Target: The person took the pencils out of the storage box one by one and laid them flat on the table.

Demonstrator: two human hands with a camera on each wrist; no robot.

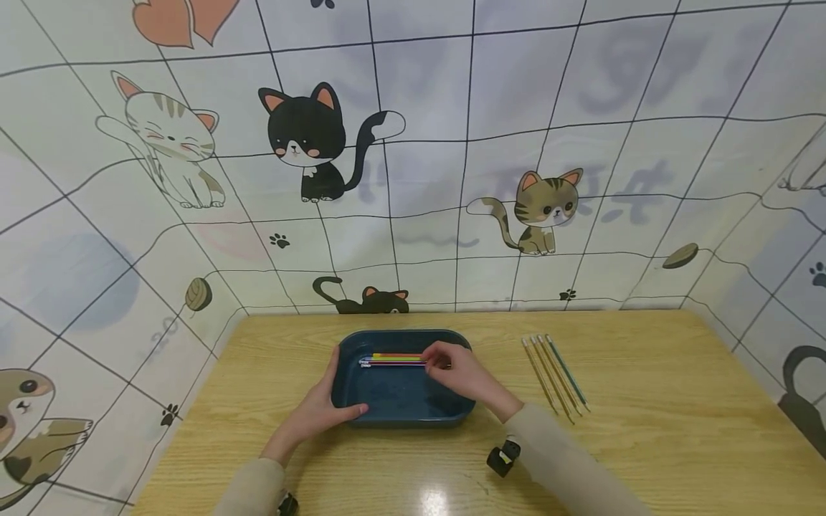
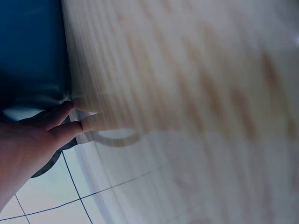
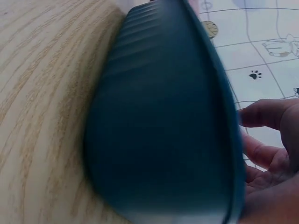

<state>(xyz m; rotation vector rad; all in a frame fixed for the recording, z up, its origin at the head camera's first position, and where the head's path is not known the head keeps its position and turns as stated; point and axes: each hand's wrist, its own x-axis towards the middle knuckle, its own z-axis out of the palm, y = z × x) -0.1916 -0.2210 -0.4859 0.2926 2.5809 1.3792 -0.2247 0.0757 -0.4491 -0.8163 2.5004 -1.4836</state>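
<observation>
I have the patterned backdrop (image 1: 426,179) rising beyond both hands, cut off by the frame on its upper and outer sides. Below it spreads the wooden table (image 1: 677,416), its near edge out of my view and its surface blurred in the left wrist view. The dark blue tray (image 1: 403,403) sits between the two hands; in the right wrist view its outer wall fills the middle and hides its inside from me. Pale sleeves (image 1: 574,459) reach up from the bottom of the head view, both cropped. My left hand (image 1: 320,407) grips the tray's left side, thumb over the near corner of the rim, fingers stretched along the outer wall, the tips partly hidden. My right hand (image 1: 458,369) comes in over the tray's right side, wrist bent inward, fingers curled down with the thumb below them; I can't tell whether they pinch anything. The coloured pencils (image 1: 393,360) lie side by side in the tray, just left of the right hand, which covers part of their right ends, so I can't count them surely. Well right of that hand, tan pencils (image 1: 551,376) lie slanting on the table, with a teal pencil (image 1: 568,373) on their far side from it. A small black device (image 1: 503,459) hangs under the right wrist.
</observation>
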